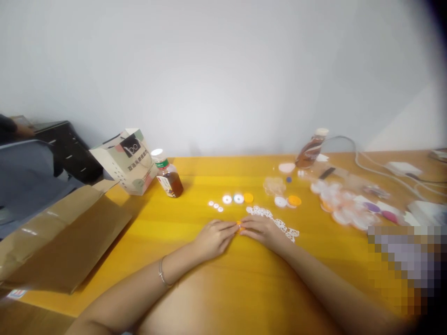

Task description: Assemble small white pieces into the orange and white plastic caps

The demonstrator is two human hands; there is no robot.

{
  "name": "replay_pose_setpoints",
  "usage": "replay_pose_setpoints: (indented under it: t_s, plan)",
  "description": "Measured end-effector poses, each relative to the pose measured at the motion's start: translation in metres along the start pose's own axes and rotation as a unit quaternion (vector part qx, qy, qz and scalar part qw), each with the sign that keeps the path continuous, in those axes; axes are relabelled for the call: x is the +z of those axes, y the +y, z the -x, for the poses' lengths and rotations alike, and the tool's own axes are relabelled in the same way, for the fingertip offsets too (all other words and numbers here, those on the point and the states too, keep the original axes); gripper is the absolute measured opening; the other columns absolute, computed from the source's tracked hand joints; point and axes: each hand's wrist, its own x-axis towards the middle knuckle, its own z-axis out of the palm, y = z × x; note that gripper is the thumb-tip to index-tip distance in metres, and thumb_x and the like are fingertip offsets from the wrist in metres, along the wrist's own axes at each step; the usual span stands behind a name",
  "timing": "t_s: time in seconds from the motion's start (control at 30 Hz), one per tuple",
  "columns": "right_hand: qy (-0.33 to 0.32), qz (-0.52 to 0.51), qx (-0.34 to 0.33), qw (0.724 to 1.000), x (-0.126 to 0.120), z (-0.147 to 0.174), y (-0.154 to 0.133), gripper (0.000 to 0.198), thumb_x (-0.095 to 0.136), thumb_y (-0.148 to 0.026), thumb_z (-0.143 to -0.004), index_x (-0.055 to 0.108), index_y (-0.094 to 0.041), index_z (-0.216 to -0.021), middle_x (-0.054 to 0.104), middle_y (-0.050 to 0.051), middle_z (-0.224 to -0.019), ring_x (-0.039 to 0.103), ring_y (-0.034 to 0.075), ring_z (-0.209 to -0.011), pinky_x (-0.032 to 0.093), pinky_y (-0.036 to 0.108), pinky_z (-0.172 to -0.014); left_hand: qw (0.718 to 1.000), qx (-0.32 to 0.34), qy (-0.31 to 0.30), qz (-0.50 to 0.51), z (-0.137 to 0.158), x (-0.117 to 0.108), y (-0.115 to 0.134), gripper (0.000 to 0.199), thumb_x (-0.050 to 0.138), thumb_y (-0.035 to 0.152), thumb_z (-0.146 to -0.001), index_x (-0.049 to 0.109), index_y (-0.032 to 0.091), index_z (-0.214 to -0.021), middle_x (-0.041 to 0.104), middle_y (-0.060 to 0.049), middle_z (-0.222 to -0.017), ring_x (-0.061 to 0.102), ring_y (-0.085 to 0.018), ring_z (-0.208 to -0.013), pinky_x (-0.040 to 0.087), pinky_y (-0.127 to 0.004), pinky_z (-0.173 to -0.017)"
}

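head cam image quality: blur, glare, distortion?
Head view: pale pieces at right smeared; pinched orange piece soft; wall brightest mid-frame; shine streaks on cardboard box; left bottle and right bottle lean outward, likely lens distortion; lower-right area pixelated.

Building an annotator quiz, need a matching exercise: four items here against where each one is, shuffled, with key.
1. orange piece
2. lacy white strip
3. printed paper bag
4. bracelet

A. around the left forearm
B. beside the green-labelled bottle
C. between fingertips of left hand and right hand
D. on the table, next to the right hand

Pairs: 1-C, 2-D, 3-B, 4-A
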Motion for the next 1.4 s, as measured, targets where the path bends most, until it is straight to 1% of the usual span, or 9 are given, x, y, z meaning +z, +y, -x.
replay_pose_setpoints:
  t_s: [0.17, 0.37, 0.53, 0.73, 0.83, 0.93, 1.03, 1.17, 1.4]
  plan:
    - [-0.029, 0.010, 0.016, 0.999, 0.000, 0.000, -0.002, 0.020, 0.048, -0.033, -0.083, 0.065, -0.023, -0.084, 0.064, 0.005, -0.089, 0.060, 0.018, -0.080, 0.049, 0.032, -0.074, 0.999, 0.013, -0.020, -0.029, 0.000, -0.001, 0.001, 0.034, 0.033, 0.020, -0.087, 0.043, 0.018, -0.120, 0.056, -0.007, -0.112, 0.056, -0.016, -0.093, 0.045, -0.031, -0.078]
    - [-0.039, 0.016, 0.020, 0.999, -0.002, -0.001, -0.005, 0.021, 0.046, -0.033, -0.084, 0.065, -0.024, -0.085, 0.063, 0.005, -0.089, 0.059, 0.019, -0.082, 0.048, 0.034, -0.075, 0.998, 0.023, -0.029, -0.049, 0.000, -0.003, 0.002, 0.035, 0.032, 0.019, -0.087, 0.042, 0.016, -0.121, 0.055, -0.009, -0.113, 0.056, -0.016, -0.091, 0.044, -0.032, -0.078]
    - [-0.076, 0.061, 0.028, 0.995, -0.001, 0.000, -0.012, 0.025, 0.039, -0.030, -0.087, 0.062, -0.021, -0.091, 0.061, 0.007, -0.092, 0.057, 0.020, -0.084, 0.047, 0.035, -0.078, 0.996, 0.035, -0.034, -0.068, 0.000, -0.004, 0.001, 0.034, 0.031, 0.019, -0.087, 0.043, 0.014, -0.119, 0.055, -0.010, -0.112, 0.056, -0.017, -0.090, 0.044, -0.032, -0.078]
    - [-0.096, 0.097, 0.062, 0.989, 0.001, -0.002, -0.026, 0.024, 0.036, -0.028, -0.088, 0.059, -0.022, -0.091, 0.060, 0.005, -0.087, 0.057, 0.018, -0.078, 0.047, 0.031, -0.071, 0.993, 0.057, -0.051, -0.093, -0.001, -0.001, 0.000, 0.035, 0.032, 0.014, -0.085, 0.042, 0.009, -0.118, 0.055, -0.012, -0.109, 0.054, -0.018, -0.094, 0.043, -0.032, -0.079]
    - [-0.083, 0.082, 0.088, 0.989, 0.000, -0.003, -0.029, 0.022, 0.036, -0.027, -0.088, 0.058, -0.023, -0.088, 0.060, 0.004, -0.081, 0.056, 0.017, -0.073, 0.047, 0.030, -0.068, 0.992, 0.059, -0.053, -0.094, -0.001, -0.001, 0.002, 0.033, 0.034, 0.013, -0.085, 0.044, 0.008, -0.116, 0.056, -0.012, -0.106, 0.053, -0.019, -0.095, 0.042, -0.032, -0.079]
    - [-0.077, 0.087, 0.068, 0.991, 0.000, -0.004, -0.029, 0.022, 0.037, -0.028, -0.087, 0.058, -0.022, -0.085, 0.060, 0.005, -0.082, 0.056, 0.018, -0.076, 0.047, 0.031, -0.070, 0.997, 0.032, -0.037, -0.056, -0.002, -0.002, 0.004, 0.030, 0.035, 0.017, -0.085, 0.048, 0.012, -0.111, 0.057, -0.011, -0.105, 0.055, -0.018, -0.093, 0.041, -0.031, -0.079]
    - [-0.077, 0.094, 0.040, 0.992, 0.001, -0.004, -0.027, 0.023, 0.037, -0.029, -0.087, 0.059, -0.022, -0.088, 0.059, 0.007, -0.085, 0.056, 0.019, -0.078, 0.047, 0.033, -0.071, 0.999, -0.043, -0.006, 0.012, -0.008, 0.000, 0.006, 0.024, 0.037, 0.022, -0.086, 0.054, 0.017, -0.102, 0.061, -0.006, -0.097, 0.056, -0.015, -0.085, 0.039, -0.030, -0.077]
    - [-0.050, 0.073, 0.039, 0.995, 0.003, -0.004, -0.026, 0.021, 0.039, -0.029, -0.086, 0.059, -0.024, -0.089, 0.060, 0.006, -0.087, 0.058, 0.019, -0.079, 0.048, 0.034, -0.075, 0.989, -0.135, 0.015, 0.060, -0.018, 0.007, 0.004, 0.018, 0.042, 0.025, -0.085, 0.058, 0.019, -0.088, 0.062, -0.001, -0.079, 0.056, -0.013, -0.075, 0.037, -0.028, -0.073]
    - [-0.019, 0.022, 0.068, 0.997, 0.002, -0.005, -0.023, 0.013, 0.049, -0.029, -0.081, 0.060, -0.022, -0.084, 0.061, 0.007, -0.091, 0.058, 0.021, -0.086, 0.048, 0.039, -0.079, 0.987, -0.144, 0.031, 0.066, -0.025, 0.008, 0.001, 0.014, 0.046, 0.024, -0.083, 0.059, 0.020, -0.082, 0.060, -0.001, -0.081, 0.054, -0.013, -0.079, 0.034, -0.027, -0.073]
